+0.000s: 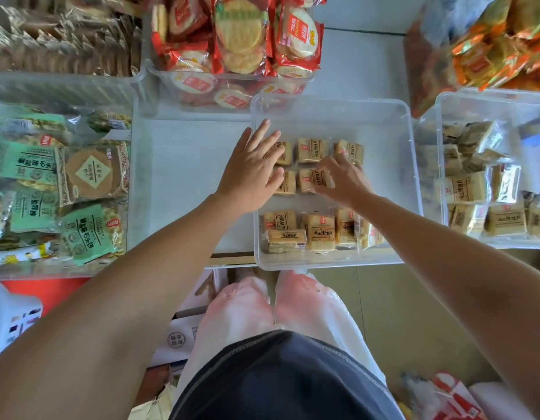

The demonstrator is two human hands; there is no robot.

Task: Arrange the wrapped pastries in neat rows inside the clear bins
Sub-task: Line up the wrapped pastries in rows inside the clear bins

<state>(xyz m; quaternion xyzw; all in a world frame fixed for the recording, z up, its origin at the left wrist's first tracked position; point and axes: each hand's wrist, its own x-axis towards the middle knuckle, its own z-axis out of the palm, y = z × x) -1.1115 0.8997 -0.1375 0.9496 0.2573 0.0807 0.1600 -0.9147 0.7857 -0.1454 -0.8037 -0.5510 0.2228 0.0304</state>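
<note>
Dark shirt (280, 377) lowest; left hand (252, 171) flat, fingers straight, on pastries (312, 150) in clear bin (383, 128); right hand (342, 180) spread, resting on second-row pastries. More pastries against near wall.

The centre bin (332, 110) is clear, smooth, glossy plastic. Its wrapped pastries (312, 150) sit in shiny transparent film. At twelve o'clock, the cracker packs (296, 34) gleam in crinkled red and clear plastic. At six o'clock, the trousers (241, 304) look like soft matt cloth.
</note>
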